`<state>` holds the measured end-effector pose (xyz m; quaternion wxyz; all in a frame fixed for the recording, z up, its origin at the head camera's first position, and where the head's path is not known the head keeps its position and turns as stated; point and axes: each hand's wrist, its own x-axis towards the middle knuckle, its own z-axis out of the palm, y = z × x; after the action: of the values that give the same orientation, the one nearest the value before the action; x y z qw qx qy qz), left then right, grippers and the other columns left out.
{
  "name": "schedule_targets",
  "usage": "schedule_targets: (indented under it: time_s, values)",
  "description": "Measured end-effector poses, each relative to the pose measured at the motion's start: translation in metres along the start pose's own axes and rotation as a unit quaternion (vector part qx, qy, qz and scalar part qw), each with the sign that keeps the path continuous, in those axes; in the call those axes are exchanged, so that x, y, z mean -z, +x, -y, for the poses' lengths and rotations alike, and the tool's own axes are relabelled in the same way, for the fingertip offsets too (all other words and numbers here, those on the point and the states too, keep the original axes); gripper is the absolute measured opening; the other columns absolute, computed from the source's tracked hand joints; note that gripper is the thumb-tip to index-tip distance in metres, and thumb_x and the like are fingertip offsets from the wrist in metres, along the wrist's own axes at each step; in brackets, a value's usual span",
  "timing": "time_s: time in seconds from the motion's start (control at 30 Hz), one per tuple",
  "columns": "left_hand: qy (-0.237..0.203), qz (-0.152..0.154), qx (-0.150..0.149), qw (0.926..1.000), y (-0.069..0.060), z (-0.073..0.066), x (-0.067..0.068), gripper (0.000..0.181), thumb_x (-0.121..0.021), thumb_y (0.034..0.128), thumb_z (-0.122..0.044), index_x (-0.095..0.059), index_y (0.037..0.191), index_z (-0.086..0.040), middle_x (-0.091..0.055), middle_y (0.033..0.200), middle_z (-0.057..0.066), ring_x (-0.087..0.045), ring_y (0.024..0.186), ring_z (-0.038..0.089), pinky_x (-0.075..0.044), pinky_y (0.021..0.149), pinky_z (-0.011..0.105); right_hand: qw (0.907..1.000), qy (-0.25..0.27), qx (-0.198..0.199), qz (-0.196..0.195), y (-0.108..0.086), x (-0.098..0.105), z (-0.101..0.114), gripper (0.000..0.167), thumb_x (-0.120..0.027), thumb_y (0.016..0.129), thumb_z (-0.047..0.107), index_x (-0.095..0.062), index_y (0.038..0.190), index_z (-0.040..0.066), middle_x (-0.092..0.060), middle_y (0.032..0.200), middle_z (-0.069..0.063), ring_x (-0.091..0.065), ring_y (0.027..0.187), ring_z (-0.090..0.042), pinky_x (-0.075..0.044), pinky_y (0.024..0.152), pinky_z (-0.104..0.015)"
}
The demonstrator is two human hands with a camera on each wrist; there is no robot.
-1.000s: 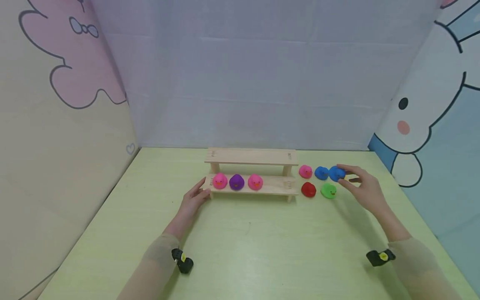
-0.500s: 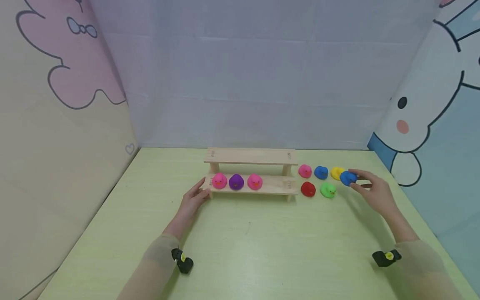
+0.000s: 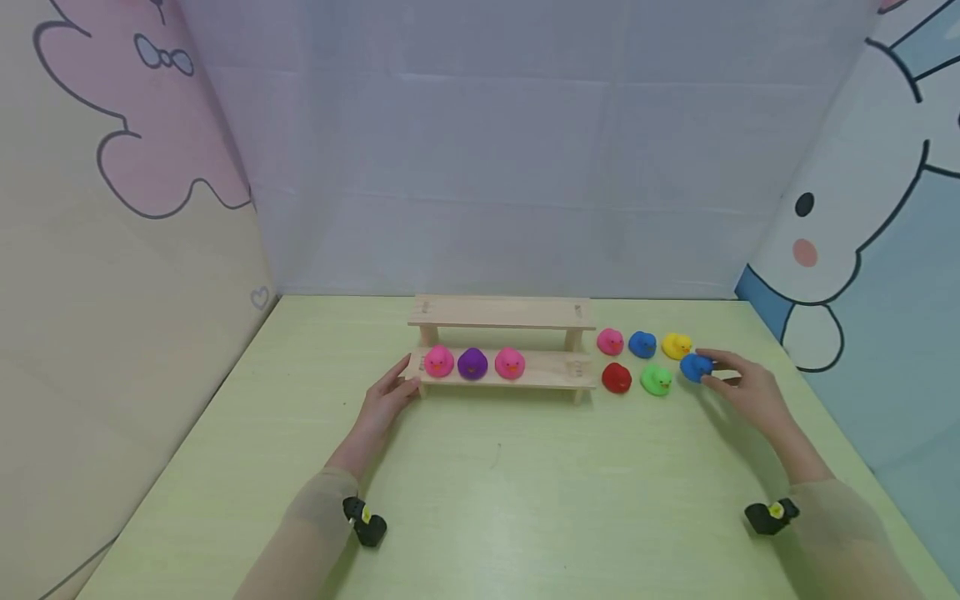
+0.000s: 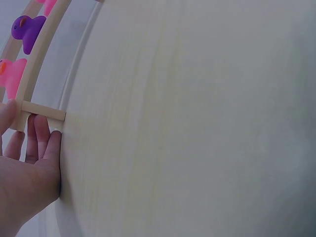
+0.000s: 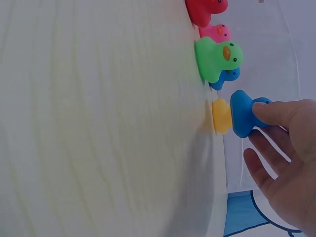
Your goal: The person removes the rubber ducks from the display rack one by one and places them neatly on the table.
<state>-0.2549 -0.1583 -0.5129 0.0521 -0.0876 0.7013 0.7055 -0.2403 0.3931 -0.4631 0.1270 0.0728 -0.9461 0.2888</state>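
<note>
Blue duck [image 3: 696,367] hangs pinched in the right hand [image 3: 752,393] above the table [image 3: 495,508], right of the green duck [image 3: 656,380]; keeping it level and clear of neighbours seems wise, while the left hand [image 3: 386,402] grips the wooden rack's [image 3: 551,371] left end.

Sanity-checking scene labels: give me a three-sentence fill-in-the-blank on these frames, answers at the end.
1. The right hand pinches a duck coloured ____.
2. On the lower shelf, the middle duck is ____.
3. The left hand holds the lower shelf at its ____ end.

Missing words: blue; purple; left.
</note>
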Motion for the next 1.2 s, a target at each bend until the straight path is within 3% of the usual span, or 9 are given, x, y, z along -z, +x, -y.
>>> schedule_targets:
  time_s: [0.1, 0.2, 0.27, 0.37, 0.73, 1.2]
  values:
    - [-0.002, 0.0, 0.002, 1.0, -0.0001, -0.0001, -0.0001, 0.058, -0.061, 0.0988, -0.019, -0.04, 0.152, -0.026, -0.058, 0.105, 0.0, -0.061, 0.094, 0.006, -0.05, 0.107, 0.032, 1.0, 0.0, 0.001, 0.008, -0.0001, -0.0006, -0.0012, 0.041, -0.063, 0.096, 0.009, -0.057, 0.135, -0.001, -0.057, 0.134, -0.029, -0.057, 0.11, -0.041, -0.05, 0.071, -0.005]
    - [-0.003, -0.002, 0.005, 1.0, 0.0002, 0.0003, -0.0004, 0.057, -0.06, 0.0989, -0.019, -0.04, 0.152, -0.027, -0.058, 0.105, 0.001, -0.061, 0.095, 0.006, -0.05, 0.108, 0.033, 0.9999, -0.004, -0.001, 0.015, -0.0001, -0.0013, -0.0017, 0.041, -0.063, 0.095, 0.008, -0.056, 0.135, -0.001, -0.056, 0.134, -0.03, -0.058, 0.111, -0.043, -0.059, 0.075, -0.024]
    - [-0.001, -0.002, 0.007, 1.0, 0.0003, 0.0006, -0.0004, 0.058, -0.061, 0.0988, -0.019, -0.04, 0.152, -0.027, -0.058, 0.106, 0.001, -0.061, 0.095, 0.006, -0.05, 0.108, 0.033, 0.9998, -0.008, -0.001, 0.017, 0.0, -0.0018, -0.0028, 0.041, -0.063, 0.095, 0.007, -0.056, 0.134, -0.002, -0.057, 0.134, -0.03, -0.058, 0.111, -0.044, -0.06, 0.077, -0.037]
    - [0.0, 0.0, 0.008, 1.0, 0.0002, 0.0008, -0.0004, 0.058, -0.061, 0.0987, -0.019, -0.04, 0.152, -0.028, -0.058, 0.106, 0.001, -0.061, 0.095, 0.006, -0.049, 0.108, 0.032, 0.9997, -0.01, -0.002, 0.021, 0.0005, -0.0027, -0.0044, 0.041, -0.062, 0.094, 0.005, -0.056, 0.134, -0.002, -0.056, 0.134, -0.031, -0.058, 0.112, -0.044, -0.059, 0.081, -0.048]
    - [-0.005, 0.005, 0.0, 1.0, -0.001, 0.0003, 0.0003, 0.059, -0.061, 0.0982, -0.019, -0.04, 0.152, -0.026, -0.057, 0.104, 0.001, -0.061, 0.094, 0.005, -0.054, 0.096, 0.019, 0.9987, -0.003, -0.006, 0.051, -0.0011, -0.004, -0.0075, 0.041, -0.061, 0.095, 0.004, -0.055, 0.135, -0.003, -0.055, 0.135, -0.032, -0.056, 0.117, -0.049, -0.056, 0.086, -0.056]
    - [-0.005, 0.005, 0.005, 1.0, 0.0018, 0.0007, 0.0007, 0.057, -0.061, 0.0989, -0.018, -0.04, 0.152, -0.028, -0.056, 0.103, -0.001, -0.061, 0.093, 0.004, -0.051, 0.106, 0.029, 0.9962, 0.005, -0.034, 0.081, -0.0024, -0.0073, -0.0076, 0.042, -0.061, 0.095, 0.004, -0.055, 0.136, -0.001, -0.053, 0.138, -0.032, -0.052, 0.122, -0.05, -0.054, 0.091, -0.059]
